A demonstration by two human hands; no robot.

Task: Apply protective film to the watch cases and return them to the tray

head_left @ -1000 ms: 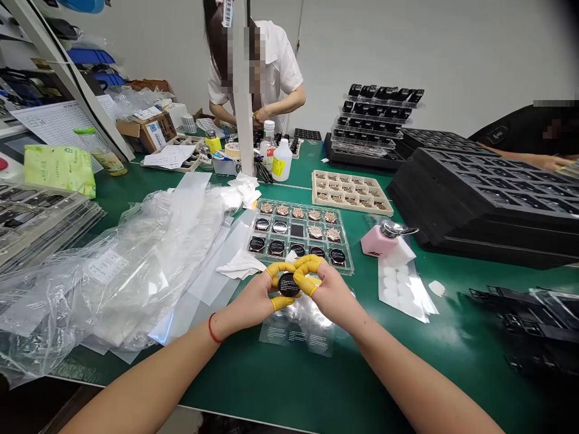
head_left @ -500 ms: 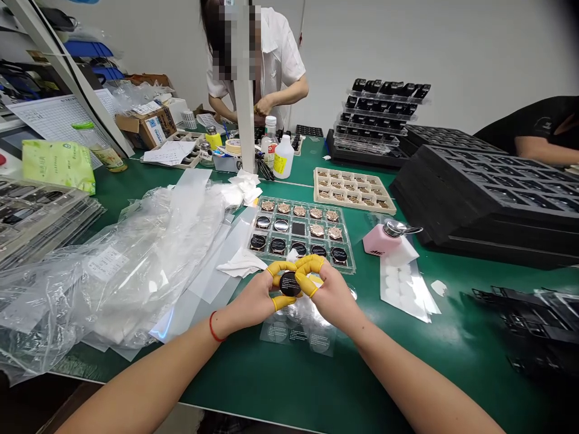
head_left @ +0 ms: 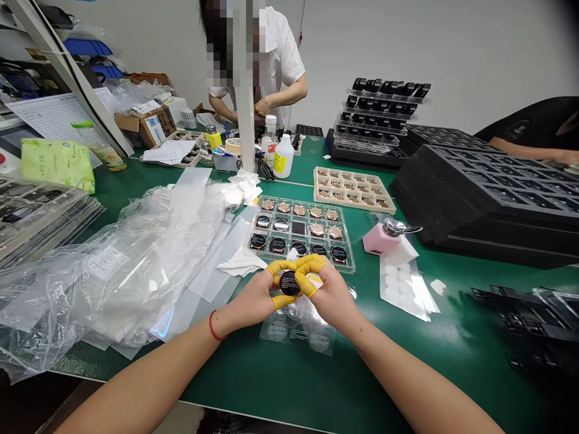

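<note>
A round black watch face point(head_left: 289, 283) with small white print is held between both my hands, just in front of a clear tray. My left hand point(head_left: 257, 295), in yellow finger cots, grips its left side with thumb below and fingers above. My right hand point(head_left: 328, 289), also in yellow finger cots, pinches its right edge. The clear compartment tray point(head_left: 351, 265) holds rows of watch heads, some rose-gold, some with dark faces; one compartment in its middle row shows bare black. Under my hands lies a clear sheet of round printed films point(head_left: 296, 339).
To the right stand a pink pump bottle point(head_left: 382, 238), a sheet of white round stickers point(head_left: 402, 286) and stacked black foam trays point(head_left: 452, 223). Plastic bags point(head_left: 131, 265) spread across the left. A beige tray point(head_left: 391, 208) sits behind. A person in white point(head_left: 283, 60) works opposite.
My hands and the watch face stay almost still. At the far right, the arm of the person in black has shifted and reaches further out over the foam trays.
</note>
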